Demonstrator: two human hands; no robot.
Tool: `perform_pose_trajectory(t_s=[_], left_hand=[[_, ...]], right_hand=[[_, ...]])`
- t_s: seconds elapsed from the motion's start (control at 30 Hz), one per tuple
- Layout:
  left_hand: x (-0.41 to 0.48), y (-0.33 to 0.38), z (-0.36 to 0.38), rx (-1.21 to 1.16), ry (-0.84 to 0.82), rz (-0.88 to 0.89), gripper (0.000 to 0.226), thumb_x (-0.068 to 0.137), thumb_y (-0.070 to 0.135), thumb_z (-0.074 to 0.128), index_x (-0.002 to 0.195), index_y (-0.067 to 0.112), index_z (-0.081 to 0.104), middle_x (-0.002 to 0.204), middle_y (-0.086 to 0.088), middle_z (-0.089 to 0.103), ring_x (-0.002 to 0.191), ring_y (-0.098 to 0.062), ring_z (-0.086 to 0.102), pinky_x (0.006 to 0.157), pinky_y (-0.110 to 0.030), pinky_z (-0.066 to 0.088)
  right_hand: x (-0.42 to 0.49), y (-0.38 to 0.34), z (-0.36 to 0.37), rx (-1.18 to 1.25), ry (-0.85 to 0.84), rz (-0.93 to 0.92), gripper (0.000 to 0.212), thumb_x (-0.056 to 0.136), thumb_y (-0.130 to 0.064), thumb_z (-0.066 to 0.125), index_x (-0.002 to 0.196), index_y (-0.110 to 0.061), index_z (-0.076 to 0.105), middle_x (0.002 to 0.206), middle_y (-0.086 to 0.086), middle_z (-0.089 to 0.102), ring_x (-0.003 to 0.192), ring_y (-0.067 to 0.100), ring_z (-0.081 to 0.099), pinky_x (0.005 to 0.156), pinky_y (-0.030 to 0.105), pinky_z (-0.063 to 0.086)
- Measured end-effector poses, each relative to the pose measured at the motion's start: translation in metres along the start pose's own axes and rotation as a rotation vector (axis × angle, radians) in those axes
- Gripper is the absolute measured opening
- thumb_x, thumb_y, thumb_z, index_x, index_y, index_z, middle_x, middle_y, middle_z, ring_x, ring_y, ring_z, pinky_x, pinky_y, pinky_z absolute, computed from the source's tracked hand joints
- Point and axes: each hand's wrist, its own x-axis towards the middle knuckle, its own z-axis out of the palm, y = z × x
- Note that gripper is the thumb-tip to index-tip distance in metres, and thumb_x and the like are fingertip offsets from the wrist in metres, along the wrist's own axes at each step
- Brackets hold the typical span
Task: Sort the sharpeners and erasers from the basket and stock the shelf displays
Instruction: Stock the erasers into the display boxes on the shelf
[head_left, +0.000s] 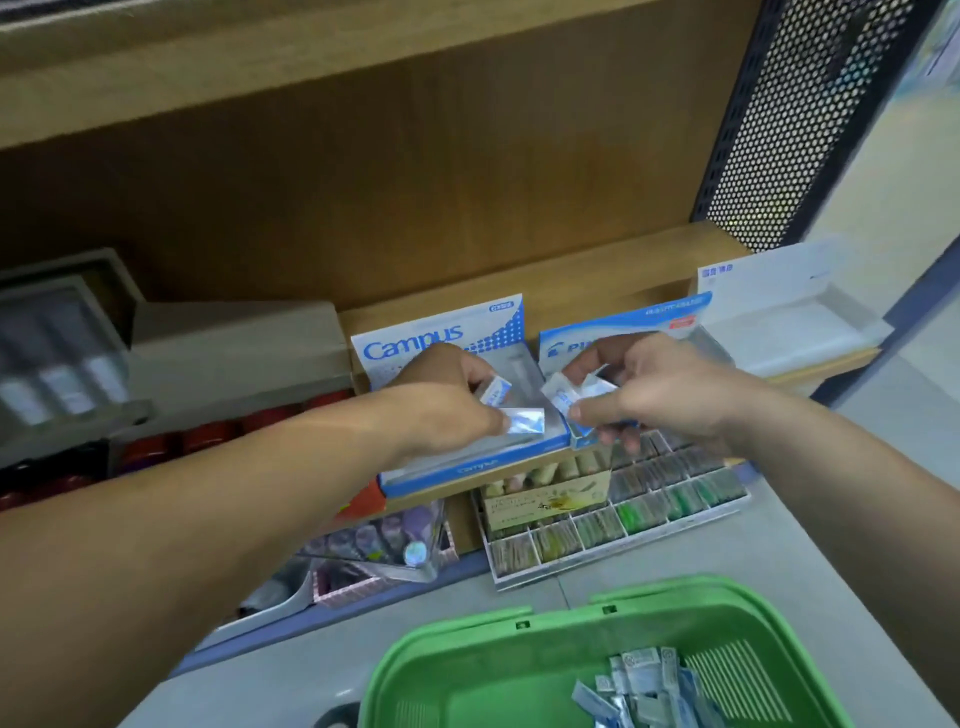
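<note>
Pinching erasers (524, 420), left hand (441, 400) over Campus box (467, 470), right hand (660, 389) seemingly likewise

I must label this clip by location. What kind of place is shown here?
Most likely a stationery shop aisle. A Campus display box sits in wooden shelving, a divided tray below holds small packaged goods, and a green basket holds wrapped erasers.

Campus box (415, 345) sits centre frame, second display box (654, 314) just right, divided tray (649, 512) below, basket (467, 649) lower right.
</note>
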Motion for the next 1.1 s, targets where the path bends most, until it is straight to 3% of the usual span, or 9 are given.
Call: perform_pose_trajectory(t_s=[0.1, 0.27, 0.4, 0.43, 0.57, 0.77, 0.93, 1.0, 1.1], left_hand=[[0.005, 0.004, 0.009, 0.006, -0.012, 0.005, 0.026, 0.077, 0.030, 0.085, 0.079, 0.018, 0.063, 0.076, -0.001, 0.047, 0.069, -0.015, 0.048, 0.066, -0.029, 0.039], [0.007, -0.001, 0.019, 0.007, -0.058, -0.037, 0.031, 0.080, 0.034, 0.084, 0.070, 0.012, 0.063, 0.069, -0.007, 0.062, 0.067, -0.019, 0.057, 0.063, -0.028, 0.041], [0.003, 0.003, 0.018, -0.014, -0.065, -0.051, 0.032, 0.083, 0.033, 0.082, 0.093, 0.011, 0.063, 0.088, -0.010, 0.063, 0.069, -0.014, 0.056, 0.054, -0.024, 0.032], [0.003, 0.002, 0.018, -0.008, -0.075, -0.047, 0.030, 0.083, 0.034, 0.082, 0.091, 0.011, 0.065, 0.073, -0.007, 0.056, 0.067, -0.013, 0.054, 0.055, -0.023, 0.033], [0.004, -0.005, 0.013, -0.161, -0.070, 0.002, 0.018, 0.084, 0.023, 0.083, 0.092, 0.010, 0.073, 0.080, 0.000, 0.073, 0.074, -0.016, 0.073, 0.083, -0.038, 0.062], [-0.008, -0.018, -0.016, -0.309, -0.107, 0.003, 0.029, 0.077, 0.019, 0.086, 0.104, 0.022, 0.078, 0.107, 0.003, 0.078, 0.104, -0.016, 0.073, 0.104, -0.039, 0.054], [-0.019, -0.023, -0.034, -0.480, -0.107, 0.028, 0.045, 0.078, 0.007, 0.087, 0.117, 0.024, 0.073, 0.114, -0.004, 0.073, 0.103, -0.017, 0.073, 0.088, -0.032, 0.060], [-0.022, -0.023, -0.038, -0.428, -0.047, 0.044, 0.037, 0.077, 0.010, 0.088, 0.109, 0.025, 0.077, 0.108, -0.001, 0.075, 0.095, -0.017, 0.074, 0.077, -0.028, 0.062], [-0.023, -0.027, -0.040, -0.448, -0.034, 0.024, 0.028, 0.082, 0.008, 0.084, 0.105, 0.023, 0.079, 0.106, -0.006, 0.077, 0.088, -0.018, 0.077, 0.086, -0.028, 0.061]], right_hand=[[-0.003, 0.010, -0.002, 0.044, 0.040, -0.017, 0.023, 0.086, -0.005, 0.078, 0.107, -0.009, 0.067, 0.064, 0.015, 0.067, 0.044, 0.018, 0.058, 0.049, 0.027, 0.049], [-0.006, 0.013, -0.001, 0.078, 0.070, -0.042, 0.022, 0.088, -0.005, 0.076, 0.107, -0.012, 0.068, 0.068, 0.011, 0.070, 0.054, 0.022, 0.066, 0.056, 0.031, 0.057], [-0.004, 0.015, 0.000, 0.114, 0.083, -0.035, 0.020, 0.090, -0.006, 0.074, 0.108, -0.011, 0.068, 0.069, 0.016, 0.069, 0.053, 0.022, 0.066, 0.054, 0.028, 0.056], [-0.003, 0.016, 0.000, 0.121, 0.083, -0.035, 0.020, 0.090, -0.006, 0.075, 0.109, -0.011, 0.068, 0.070, 0.017, 0.069, 0.054, 0.023, 0.067, 0.055, 0.028, 0.056], [-0.002, 0.013, 0.001, 0.118, 0.062, -0.049, 0.026, 0.088, 0.001, 0.074, 0.110, -0.012, 0.070, 0.084, 0.020, 0.071, 0.062, 0.025, 0.071, 0.060, 0.030, 0.059], [0.004, 0.003, 0.007, 0.123, -0.004, -0.042, 0.034, 0.089, 0.003, 0.072, 0.118, -0.015, 0.067, 0.105, 0.023, 0.070, 0.070, 0.034, 0.072, 0.072, 0.039, 0.063], [0.008, -0.009, 0.020, 0.158, 0.003, -0.100, 0.025, 0.090, 0.002, 0.071, 0.111, -0.010, 0.067, 0.061, 0.005, 0.065, 0.048, 0.019, 0.053, 0.045, 0.029, 0.045], [0.010, -0.011, 0.020, 0.141, 0.041, -0.081, 0.026, 0.088, 0.000, 0.073, 0.110, -0.013, 0.070, 0.058, 0.010, 0.060, 0.048, 0.021, 0.048, 0.043, 0.027, 0.041], [0.011, -0.011, 0.020, 0.161, 0.063, -0.058, 0.026, 0.087, -0.001, 0.075, 0.109, -0.015, 0.071, 0.061, 0.015, 0.058, 0.046, 0.020, 0.048, 0.045, 0.028, 0.043]])
